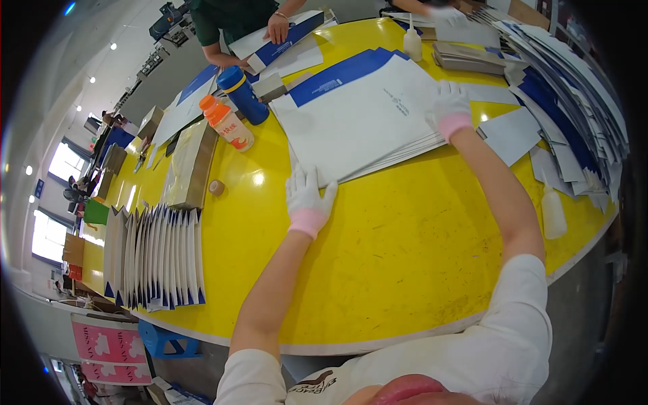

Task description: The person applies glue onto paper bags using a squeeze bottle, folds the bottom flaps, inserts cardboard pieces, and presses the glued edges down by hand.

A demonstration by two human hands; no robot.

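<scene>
Now your gloved left hand (308,197) is reaching palm down over the yellow bench (385,270), its fingers extending and thumb spreading, lying open against the near left corner of a stack of white sheets (347,128). That stack is lying with its long axis running left to right, right end slanting away, its blue band (351,75) pointing away from you. Your right hand (451,108) is stretching farther, fingers resting at the stack's right edge; whether they're pinching it, I can't tell. Beyond, a person in green (233,19) is handling a blue-and-white piece (291,42).
</scene>
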